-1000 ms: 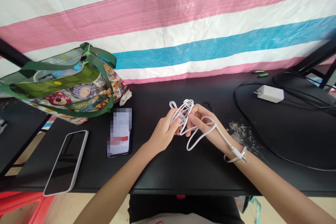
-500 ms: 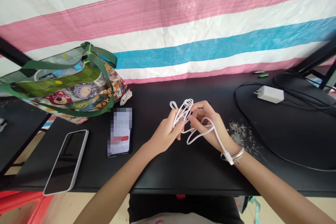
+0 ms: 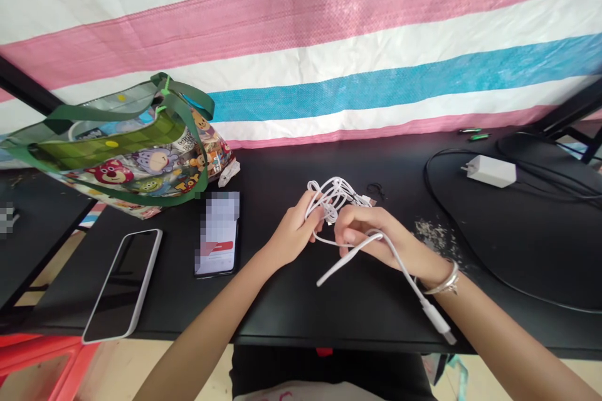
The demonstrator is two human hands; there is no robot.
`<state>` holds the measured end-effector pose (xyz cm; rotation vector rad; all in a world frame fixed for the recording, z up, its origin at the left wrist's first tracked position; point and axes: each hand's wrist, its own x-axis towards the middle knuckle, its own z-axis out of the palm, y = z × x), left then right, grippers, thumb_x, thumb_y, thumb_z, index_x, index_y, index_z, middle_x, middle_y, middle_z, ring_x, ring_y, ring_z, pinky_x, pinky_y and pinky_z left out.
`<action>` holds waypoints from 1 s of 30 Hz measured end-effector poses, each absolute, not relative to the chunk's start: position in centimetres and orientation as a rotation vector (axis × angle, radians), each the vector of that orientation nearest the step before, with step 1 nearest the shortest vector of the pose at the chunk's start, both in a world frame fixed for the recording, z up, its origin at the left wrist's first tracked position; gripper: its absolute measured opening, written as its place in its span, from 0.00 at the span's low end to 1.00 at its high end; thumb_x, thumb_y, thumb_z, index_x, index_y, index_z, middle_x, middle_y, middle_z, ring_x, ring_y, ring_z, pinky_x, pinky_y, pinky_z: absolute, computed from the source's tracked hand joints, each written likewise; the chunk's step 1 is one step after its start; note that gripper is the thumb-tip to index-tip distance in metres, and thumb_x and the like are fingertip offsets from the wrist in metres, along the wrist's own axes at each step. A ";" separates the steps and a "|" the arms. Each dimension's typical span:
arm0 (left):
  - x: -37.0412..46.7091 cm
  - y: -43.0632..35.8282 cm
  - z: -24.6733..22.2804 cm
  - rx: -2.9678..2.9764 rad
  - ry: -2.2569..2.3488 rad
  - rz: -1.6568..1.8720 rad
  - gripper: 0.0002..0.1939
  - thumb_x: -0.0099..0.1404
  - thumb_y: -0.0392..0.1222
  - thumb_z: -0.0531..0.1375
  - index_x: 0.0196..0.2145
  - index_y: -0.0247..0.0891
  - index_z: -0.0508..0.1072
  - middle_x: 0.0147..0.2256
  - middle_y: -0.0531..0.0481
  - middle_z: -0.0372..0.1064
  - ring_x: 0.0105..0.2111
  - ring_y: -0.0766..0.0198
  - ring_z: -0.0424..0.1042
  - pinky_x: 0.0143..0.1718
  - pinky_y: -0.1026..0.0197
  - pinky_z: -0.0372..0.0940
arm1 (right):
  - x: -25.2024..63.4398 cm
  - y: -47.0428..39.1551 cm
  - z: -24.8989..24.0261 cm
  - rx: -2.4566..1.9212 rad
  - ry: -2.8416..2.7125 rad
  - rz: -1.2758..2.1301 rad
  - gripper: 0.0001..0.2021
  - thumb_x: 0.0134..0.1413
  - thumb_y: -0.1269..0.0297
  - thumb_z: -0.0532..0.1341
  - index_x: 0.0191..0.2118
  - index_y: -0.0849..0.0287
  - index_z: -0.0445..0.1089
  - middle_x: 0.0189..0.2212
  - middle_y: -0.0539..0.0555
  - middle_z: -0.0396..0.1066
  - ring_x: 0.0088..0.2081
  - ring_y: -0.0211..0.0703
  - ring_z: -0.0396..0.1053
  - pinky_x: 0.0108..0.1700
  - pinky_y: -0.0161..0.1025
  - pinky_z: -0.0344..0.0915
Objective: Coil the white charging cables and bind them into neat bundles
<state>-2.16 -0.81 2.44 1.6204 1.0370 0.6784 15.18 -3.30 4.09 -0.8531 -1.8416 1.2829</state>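
Observation:
My left hand (image 3: 298,229) is closed around a loosely coiled white charging cable (image 3: 336,191) above the black desk. A USB plug sticks out at the right side of the coil. Just right of it, my right hand (image 3: 371,232) pinches a stretch of the same cable between curled fingers. From there a loop droops to the lower left, and the end with a white connector (image 3: 437,319) hangs past my wrist near the desk's front edge. Behind my right hand lies a small black twist tie (image 3: 376,190).
On the left are a cartoon-print bag (image 3: 141,156), a phone with a lit screen (image 3: 219,235) and a dark-screened white-edged phone (image 3: 123,285). A white power adapter (image 3: 491,171), black cable (image 3: 463,244) and green-black small items (image 3: 478,137) lie right. Striped sheeting (image 3: 329,44) hangs behind.
My right hand has moved right and down, away from my left, drawing the cable's end out. The connector now hangs lower. The USB plug and black tie have come into view.

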 end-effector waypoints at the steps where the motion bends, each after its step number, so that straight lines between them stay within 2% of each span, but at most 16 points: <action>1: -2.2 -0.8 2.4 1.633 1.033 0.645 0.13 0.67 0.44 0.47 0.44 0.36 0.64 0.21 0.59 0.58 0.19 0.70 0.61 0.24 0.67 0.59 | 15.2 -3.4 4.1 -0.816 -1.845 1.350 0.18 0.59 0.50 0.56 0.26 0.59 0.64 0.22 0.51 0.68 0.24 0.35 0.66 0.26 0.33 0.64; 4: -2.2 -0.9 2.4 1.680 1.000 0.568 0.15 0.67 0.45 0.47 0.44 0.36 0.67 0.22 0.57 0.60 0.21 0.68 0.63 0.26 0.66 0.60 | 15.4 -3.4 4.0 -0.679 -1.802 1.552 0.17 0.59 0.51 0.57 0.29 0.60 0.67 0.25 0.53 0.71 0.29 0.38 0.71 0.33 0.35 0.68; 8: -2.3 -1.0 2.5 1.710 0.892 0.488 0.16 0.68 0.46 0.47 0.43 0.36 0.69 0.23 0.55 0.63 0.24 0.67 0.64 0.28 0.66 0.61 | 15.5 -3.3 4.0 -0.476 -1.791 1.708 0.16 0.59 0.53 0.57 0.31 0.61 0.70 0.30 0.56 0.74 0.34 0.40 0.72 0.39 0.39 0.70; 13: -2.3 -0.8 1.8 1.672 0.848 0.409 0.14 0.66 0.48 0.51 0.35 0.35 0.69 0.23 0.54 0.64 0.25 0.66 0.64 0.27 0.65 0.59 | 15.3 -3.2 4.3 -0.485 -1.674 1.747 0.18 0.60 0.51 0.56 0.31 0.60 0.72 0.30 0.56 0.75 0.36 0.43 0.74 0.42 0.43 0.71; 15: -2.3 -0.7 1.4 1.652 0.835 0.464 0.16 0.66 0.51 0.51 0.37 0.35 0.69 0.24 0.54 0.65 0.24 0.67 0.64 0.27 0.65 0.59 | 15.2 -3.2 4.2 -0.538 -1.574 1.737 0.20 0.59 0.48 0.55 0.29 0.60 0.72 0.29 0.56 0.75 0.35 0.44 0.75 0.42 0.45 0.72; 17: -2.3 -0.7 1.4 1.589 0.786 0.499 0.21 0.67 0.54 0.47 0.40 0.36 0.69 0.23 0.54 0.63 0.23 0.67 0.62 0.27 0.64 0.59 | 15.1 -3.3 4.1 -0.608 -1.469 1.731 0.21 0.58 0.46 0.55 0.28 0.60 0.71 0.28 0.55 0.75 0.34 0.45 0.75 0.42 0.47 0.73; 20: -2.3 -0.9 1.9 1.544 0.817 0.516 0.22 0.66 0.58 0.46 0.34 0.35 0.67 0.22 0.55 0.59 0.21 0.70 0.57 0.24 0.65 0.58 | 15.0 -3.4 4.1 -0.685 -1.350 1.711 0.21 0.56 0.45 0.56 0.27 0.59 0.69 0.25 0.54 0.74 0.31 0.45 0.76 0.41 0.48 0.73; 24: -2.4 -1.2 2.6 1.584 0.827 0.510 0.20 0.68 0.54 0.44 0.31 0.37 0.63 0.22 0.57 0.57 0.21 0.70 0.59 0.25 0.66 0.58 | 15.1 -3.3 3.9 -0.825 -1.270 1.574 0.21 0.53 0.44 0.59 0.27 0.59 0.68 0.21 0.51 0.72 0.27 0.44 0.75 0.36 0.45 0.75; 30: -2.3 -1.3 2.7 1.607 0.870 0.441 0.16 0.68 0.49 0.45 0.33 0.36 0.65 0.22 0.57 0.57 0.21 0.71 0.59 0.23 0.66 0.57 | 15.1 -2.9 3.7 -0.899 -1.252 1.498 0.23 0.48 0.41 0.61 0.25 0.60 0.70 0.22 0.51 0.71 0.22 0.40 0.74 0.31 0.39 0.75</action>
